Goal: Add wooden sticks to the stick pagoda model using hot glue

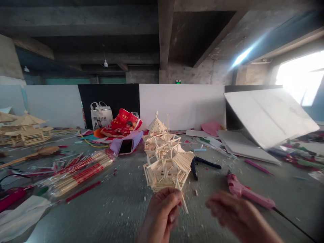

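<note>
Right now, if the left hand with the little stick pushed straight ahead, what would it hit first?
Most likely the wooden stick pavilion model: the left hand pinches a thin stick just below its base, fingers pointing up toward it. Depth is unclear, but nothing else shows between them.

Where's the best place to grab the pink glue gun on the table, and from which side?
Probably take the pink glue gun by its handle end near the cord, at the lower right, coming from above with the right hand, which is nearest. The body lies flat and its nozzle points up-left, away from that end.
</note>
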A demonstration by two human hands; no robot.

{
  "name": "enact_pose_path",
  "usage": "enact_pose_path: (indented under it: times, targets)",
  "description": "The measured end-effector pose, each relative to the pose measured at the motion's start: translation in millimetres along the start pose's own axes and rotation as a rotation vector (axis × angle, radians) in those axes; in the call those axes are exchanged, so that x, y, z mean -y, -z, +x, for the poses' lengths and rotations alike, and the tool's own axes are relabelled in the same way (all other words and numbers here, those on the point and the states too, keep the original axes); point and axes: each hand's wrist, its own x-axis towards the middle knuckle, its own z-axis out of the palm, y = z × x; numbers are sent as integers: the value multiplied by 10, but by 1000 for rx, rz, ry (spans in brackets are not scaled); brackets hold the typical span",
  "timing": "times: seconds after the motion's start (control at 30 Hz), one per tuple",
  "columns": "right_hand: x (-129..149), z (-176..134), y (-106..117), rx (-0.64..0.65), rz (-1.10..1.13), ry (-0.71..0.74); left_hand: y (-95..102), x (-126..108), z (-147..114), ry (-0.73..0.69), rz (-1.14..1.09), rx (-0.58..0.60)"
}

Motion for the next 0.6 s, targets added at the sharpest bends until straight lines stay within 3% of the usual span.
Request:
enact_pose_path:
  times: [0.13,0.27,0.37,0.5,0.6]
  targets:
    - [307,116,-485,159,514,-62,15,5,61,-35,72,-81]
    - [317,317,-643,139,798,-126,77,-103,91,-83,321,-108]
    - [312,442,-672,87,915,-180,137,-343,39,-329,704,-215]
    - [248,597,-724,139,1022,-219,246,-761,27,-729,1222,-346]
    - [162,691,-779,169,1136,-241,316,-951,145,-835,1431,-256]
